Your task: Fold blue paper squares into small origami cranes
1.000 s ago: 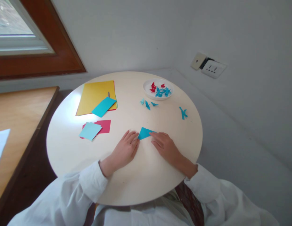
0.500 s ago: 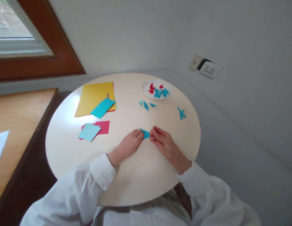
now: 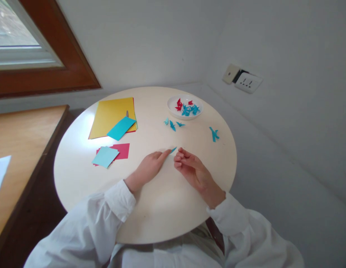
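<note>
One slim piece of blue paper (image 3: 173, 150) is pinched at the fingertips of the left hand (image 3: 148, 166), well in from the edges of a round white table (image 3: 161, 212), as the right hand (image 3: 193, 168) hangs half open just beside it, fingers loosely curled. Near the surface's far edge, a white plate (image 3: 172, 111) holds red paper birds (image 3: 178, 105) and several blue paper birds (image 3: 194, 109).

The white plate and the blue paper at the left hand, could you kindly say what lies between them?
In the head view, three small folded blue papers, one paler, lie between the white plate and that blue paper.
</note>
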`<move>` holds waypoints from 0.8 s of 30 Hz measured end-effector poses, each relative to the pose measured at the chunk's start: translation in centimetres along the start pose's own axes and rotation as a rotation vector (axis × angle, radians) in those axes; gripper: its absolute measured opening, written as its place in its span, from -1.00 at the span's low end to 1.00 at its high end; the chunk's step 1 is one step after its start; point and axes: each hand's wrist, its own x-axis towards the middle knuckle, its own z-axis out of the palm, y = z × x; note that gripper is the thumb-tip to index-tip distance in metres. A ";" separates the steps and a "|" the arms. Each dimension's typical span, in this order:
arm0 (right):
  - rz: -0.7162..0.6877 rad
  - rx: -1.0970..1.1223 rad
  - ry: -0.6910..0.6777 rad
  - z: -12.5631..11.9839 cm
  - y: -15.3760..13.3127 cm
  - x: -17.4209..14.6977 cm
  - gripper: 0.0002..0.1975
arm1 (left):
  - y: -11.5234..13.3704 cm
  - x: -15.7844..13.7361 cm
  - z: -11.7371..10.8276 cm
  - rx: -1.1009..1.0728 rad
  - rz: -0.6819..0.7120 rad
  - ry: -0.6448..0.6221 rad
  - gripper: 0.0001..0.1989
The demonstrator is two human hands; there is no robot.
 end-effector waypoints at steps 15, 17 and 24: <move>-0.371 -0.533 -0.005 4.4 -3.4 2.1 -0.80 | 0.4 3.4 -8.0 -0.624 -0.311 0.545 -0.81; -0.504 -0.666 0.037 5.4 -4.3 3.7 -0.75 | 0.6 4.2 -9.3 -0.696 -0.287 0.586 -0.84; -0.601 -0.900 -0.072 7.9 -5.4 8.1 -0.64 | 0.6 6.2 -11.9 -0.820 -0.197 0.668 -0.90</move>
